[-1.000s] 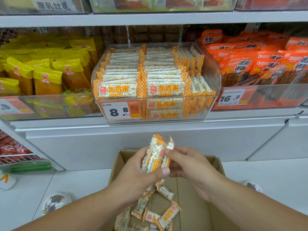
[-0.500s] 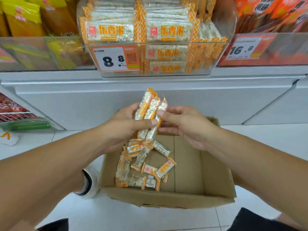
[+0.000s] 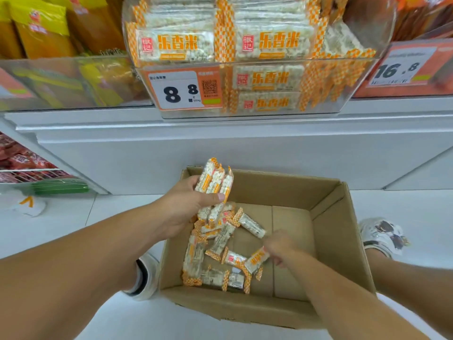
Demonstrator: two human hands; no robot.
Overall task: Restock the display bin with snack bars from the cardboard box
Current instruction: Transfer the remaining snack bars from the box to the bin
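An open cardboard box [image 3: 340, 231] stands on the floor below the shelf, with several white-and-orange snack bars [image 3: 215, 244] lying loose in its left half. My left hand [image 3: 181, 209] hovers over the box's back left corner and grips a bundle of snack bars [image 3: 215, 180] upright. My right hand [image 3: 279, 249] is down inside the box, fingers curled round one loose bar [image 3: 256, 262]. Above, the clear display bin [image 3: 362, 69] on the shelf is packed with the same bars in neat rows.
An orange price tag reading 8.8 [image 3: 181, 90] is fixed to the bin's front. Yellow packets [image 3: 41, 30] fill the bin to the left, orange ones the bin to the right. The white shelf base [image 3: 220, 148] rises just behind the box. Shoes [image 3: 382, 235] flank the box on the floor.
The view has tilted down towards the box. My right hand left the bundle and dropped into the box onto a loose bar. My left hand still holds the bundle.
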